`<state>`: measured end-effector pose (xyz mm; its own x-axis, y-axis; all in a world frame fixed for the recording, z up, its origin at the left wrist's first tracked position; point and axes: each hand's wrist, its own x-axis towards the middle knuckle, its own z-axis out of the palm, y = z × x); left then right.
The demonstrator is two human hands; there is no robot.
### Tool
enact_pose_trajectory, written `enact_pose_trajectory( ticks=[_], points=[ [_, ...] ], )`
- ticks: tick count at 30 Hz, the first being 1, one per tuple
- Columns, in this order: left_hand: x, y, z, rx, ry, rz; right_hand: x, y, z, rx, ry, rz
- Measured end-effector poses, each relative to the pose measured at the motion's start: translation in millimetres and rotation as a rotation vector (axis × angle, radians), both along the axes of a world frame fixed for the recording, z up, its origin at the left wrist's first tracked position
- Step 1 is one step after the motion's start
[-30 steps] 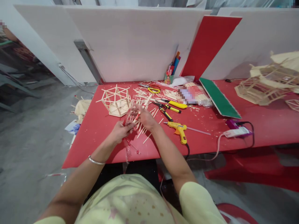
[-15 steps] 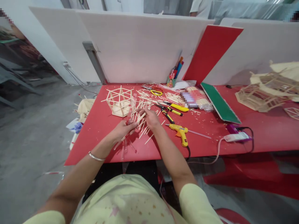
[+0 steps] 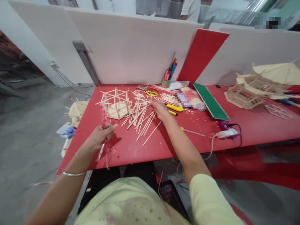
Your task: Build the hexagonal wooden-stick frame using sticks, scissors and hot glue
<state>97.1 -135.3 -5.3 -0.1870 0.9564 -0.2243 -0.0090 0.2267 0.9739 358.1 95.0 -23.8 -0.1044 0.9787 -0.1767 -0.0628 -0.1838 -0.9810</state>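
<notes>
My left hand is closed round a crumpled clear plastic wrapper, its ends sticking out above and below the fist. My right hand reaches over the far side of a loose pile of thin wooden sticks, fingers stretched out. Just beyond its wrist lie a yellow-handled cutter and another tool's yellow and black handle, partly covered by the hand. A stick-built frame on a flat base stands behind my left hand. My right forearm hides most of the glue gun; its glue stick shows.
Yellow-handled scissors, a pen cup and a phone lie towards the back of the red table. A green board leans at the right. Farther right are a larger stick model and a power strip.
My hands have moved apart. The left has drawn left and nearer to me with the plastic wrapper; the right has left the sticks it held on the pile and reaches farther out.
</notes>
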Motion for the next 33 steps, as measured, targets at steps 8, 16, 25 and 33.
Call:
enact_pose_trajectory(
  ticks=[8,16,25,33],
  points=[
    [14,55,-10.7,-0.180,-0.089,0.067,118,47,5.3,0.185,-0.579,-0.045],
    [17,113,-17.1,-0.090,0.024,0.230,208,93,10.0,0.199,-1.145,-0.270],
    [-1,123,-19.8,-0.083,0.195,0.337,227,144,16.1,0.110,-1.484,-0.273],
    [-14,82,-20.6,-0.032,0.241,0.292,212,133,35.4,0.209,-1.437,-0.247]
  ],
)
